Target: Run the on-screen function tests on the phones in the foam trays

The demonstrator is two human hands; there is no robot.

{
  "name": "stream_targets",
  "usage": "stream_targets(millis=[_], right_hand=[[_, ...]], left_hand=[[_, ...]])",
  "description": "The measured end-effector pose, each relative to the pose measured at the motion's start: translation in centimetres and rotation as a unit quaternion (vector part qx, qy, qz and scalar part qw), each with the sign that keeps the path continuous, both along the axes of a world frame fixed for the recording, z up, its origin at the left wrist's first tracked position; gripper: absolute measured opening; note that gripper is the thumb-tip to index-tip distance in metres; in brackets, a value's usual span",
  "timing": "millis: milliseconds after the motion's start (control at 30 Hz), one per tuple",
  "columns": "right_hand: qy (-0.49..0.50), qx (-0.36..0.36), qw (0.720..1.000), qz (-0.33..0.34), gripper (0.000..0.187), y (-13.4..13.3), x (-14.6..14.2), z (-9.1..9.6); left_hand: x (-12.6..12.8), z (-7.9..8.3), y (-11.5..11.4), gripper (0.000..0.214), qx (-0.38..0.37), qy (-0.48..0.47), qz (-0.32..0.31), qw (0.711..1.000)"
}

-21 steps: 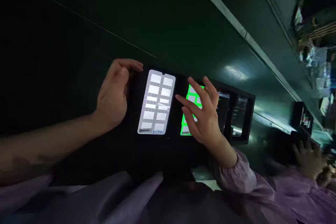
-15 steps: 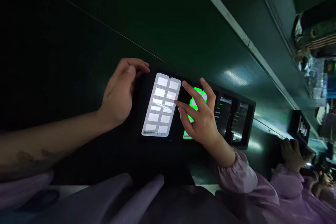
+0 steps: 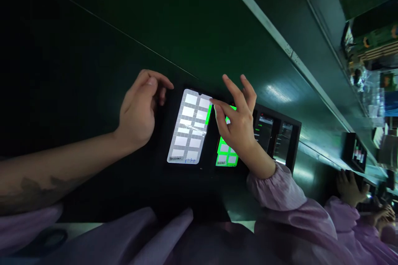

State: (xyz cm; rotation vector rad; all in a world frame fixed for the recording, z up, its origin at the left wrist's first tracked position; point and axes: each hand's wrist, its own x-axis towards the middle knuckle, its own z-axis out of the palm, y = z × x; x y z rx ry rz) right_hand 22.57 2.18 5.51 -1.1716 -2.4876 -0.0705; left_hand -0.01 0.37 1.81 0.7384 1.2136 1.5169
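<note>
A phone or phone screen panel (image 3: 187, 143) lies lit in front of me, showing a grid of white blocks on grey. A green strip runs along the upper part of its right edge, and blue handwriting and a barcode label sit at the bottom. The index fingertip of my right hand (image 3: 241, 126) touches the screen by the upper right edge; its other fingers are spread and it holds nothing. Left of the screen, my left hand (image 3: 137, 112) is loosely curled with the index finger extended, apart from the screen. Partly behind my right hand is a second screen (image 3: 223, 159), largely green.
Two darker phones (image 3: 263, 134) sit further right in a black tray (image 3: 297, 140). A metal strip (image 3: 258, 12) crosses the dark green bench. A black box (image 3: 354, 153) stands at the right, near another person's hand (image 3: 348, 188).
My right index finger has moved up along the screen's right edge, and a green strip has appeared below it. My left hand stays nearly in place, its fingers slightly shifted.
</note>
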Motion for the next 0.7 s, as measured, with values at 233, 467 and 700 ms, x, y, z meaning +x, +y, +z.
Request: stream_targets(millis=[233,467,700], right_hand=[[-0.006,-0.039,0.999,0.026,0.034,0.9,-2.5,-0.5],[-0.020,-0.074,0.996,0.050,0.033,1.1,-4.6,-0.9],[-0.052,-0.077,0.991,0.096,0.028,-3.1,-4.1,0.5]], left_hand=[[0.1,0.7,0.3,0.035,-0.050,-0.069,-0.033,0.996],[0.1,0.6,0.3,0.034,-0.041,-0.069,-0.032,0.996],[0.3,0.7,0.4,0.032,-0.058,-0.080,-0.025,0.995]])
